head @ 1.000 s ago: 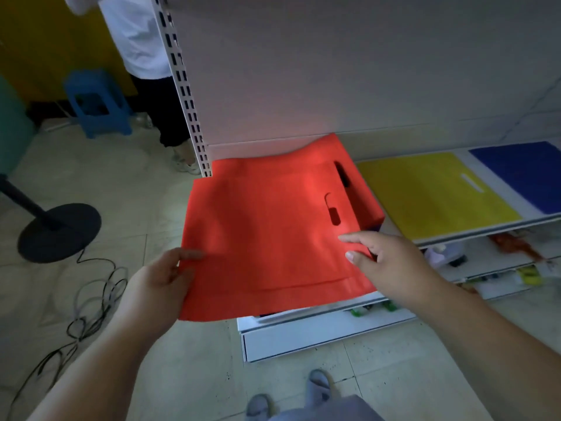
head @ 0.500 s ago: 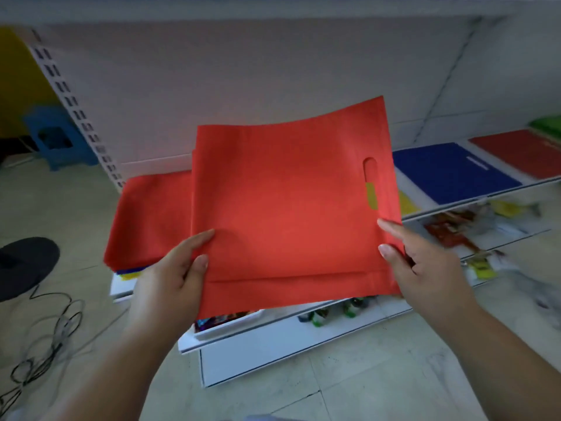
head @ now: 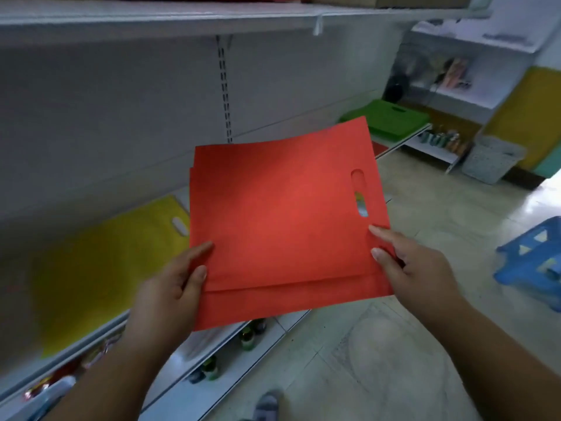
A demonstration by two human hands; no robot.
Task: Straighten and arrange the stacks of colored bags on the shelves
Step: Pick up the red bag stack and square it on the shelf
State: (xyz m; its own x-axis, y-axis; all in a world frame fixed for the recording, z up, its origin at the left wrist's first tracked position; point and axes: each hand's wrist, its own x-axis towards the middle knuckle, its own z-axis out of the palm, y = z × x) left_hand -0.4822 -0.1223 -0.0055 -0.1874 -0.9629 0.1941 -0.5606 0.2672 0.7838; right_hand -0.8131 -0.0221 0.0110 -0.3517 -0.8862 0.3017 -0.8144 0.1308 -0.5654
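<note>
Both hands (head: 173,287) (head: 416,268) forward, fingers pinched.

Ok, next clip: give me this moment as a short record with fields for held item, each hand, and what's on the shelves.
held item: red bags, at least two, edges offset, lifted clear of the shelf
left hand: left hand grips the stack's lower left edge
right hand: right hand pinches the lower right corner, below the handle slot
shelf at left: yellow bag lying flat, blurred
shelf far right: green bags, flat stack
floor at right: blue stool
</note>
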